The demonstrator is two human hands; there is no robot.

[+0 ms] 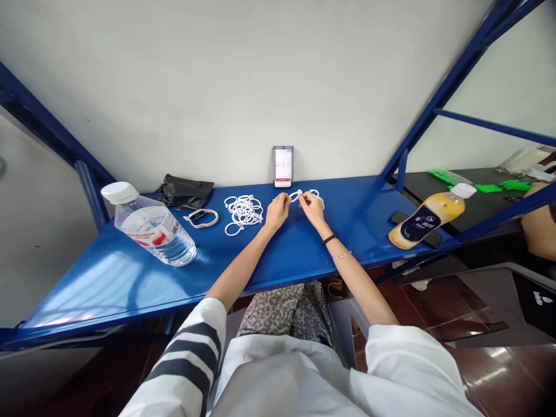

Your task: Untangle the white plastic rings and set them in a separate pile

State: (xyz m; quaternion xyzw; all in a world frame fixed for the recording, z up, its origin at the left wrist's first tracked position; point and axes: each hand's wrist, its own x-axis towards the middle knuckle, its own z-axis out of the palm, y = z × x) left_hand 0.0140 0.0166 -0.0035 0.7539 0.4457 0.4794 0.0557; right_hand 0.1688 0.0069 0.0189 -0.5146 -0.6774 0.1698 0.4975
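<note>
Between my two hands, above the blue table (282, 255), is a white plastic ring (294, 196). My left hand (278, 212) pinches its left side with closed fingers. At its right side, near a small knob on the ring, the fingers of my right hand (311, 208) are closed as well. A tangled pile of similar white rings (247, 211) lies to the left of my left hand. A few more white rings (320, 198) lie just behind my right hand, partly hidden by it.
A phone (283, 167) leans upright against the wall. On the left are a water bottle (152, 226), a black plastic bag (185, 191) and a wristband (202, 218). A juice bottle (428, 217) stands right, by dark flat devices. Another person's arm (538, 223) shows at far right.
</note>
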